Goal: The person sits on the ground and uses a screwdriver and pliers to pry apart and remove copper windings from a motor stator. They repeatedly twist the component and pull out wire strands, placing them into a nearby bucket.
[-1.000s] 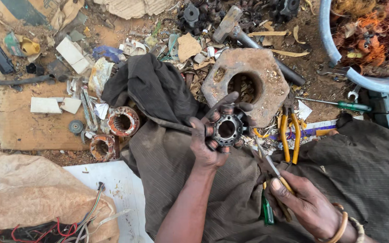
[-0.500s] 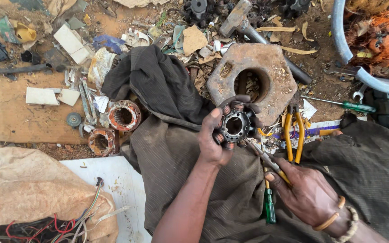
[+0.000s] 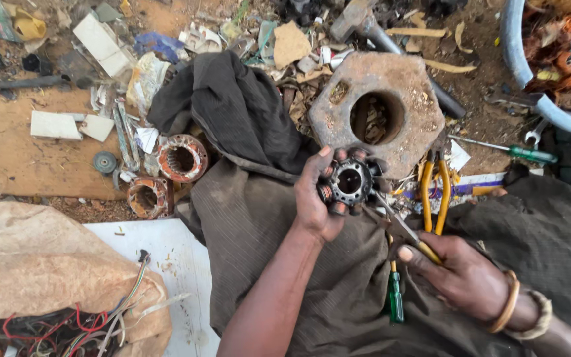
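A sack (image 3: 41,277) spilling wires (image 3: 74,327) is seen at far left, with two copper coils (image 3: 181,158) lying on the dirt beyond it. At centre a stator (image 3: 349,180) is gripped by the left hand (image 3: 315,198), fingers curled around its rim, above a dark cloth (image 3: 266,231) and just below a rusty hexagonal block (image 3: 378,112). Cutters (image 3: 401,231) are clasped in the right hand (image 3: 460,271), tips touching the stator; yellow pliers (image 3: 433,198) lie beside
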